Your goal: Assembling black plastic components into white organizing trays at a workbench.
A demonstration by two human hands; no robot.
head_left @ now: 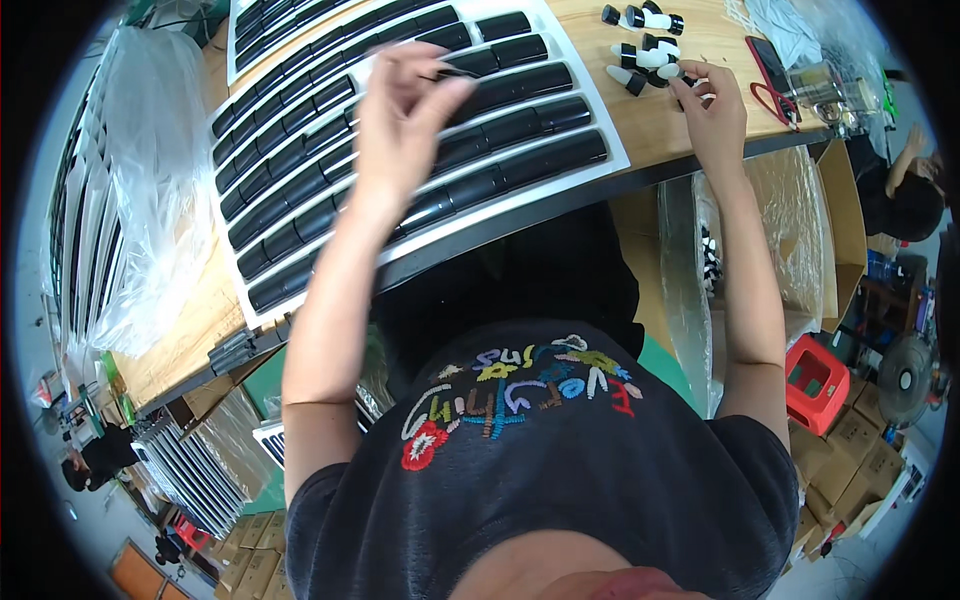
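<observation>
Over the tray [590, 120], nearly full of tubes [500, 130], left hand [405, 105] pinches loosely, contents unclear; right hand [712, 105] pinches a cap [668, 71] beside few loose ones.

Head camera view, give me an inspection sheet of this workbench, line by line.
Surface: wooden bench top, mostly covered.
Job's things: white tray with rows of black cylindrical tubes; loose black-and-white small parts at the far right.
Clutter: red-handled scissors, clear plastic bags, a dark flat phone-like item.
Grips: left hand raised over the tray, fingers pinched, what it holds is blurred; right hand touching a white-tipped part.
Cables: nothing seen.
Surroundings: stacked white trays at left, cardboard boxes, red stool, bag-lined carton, other people at the edges.
</observation>
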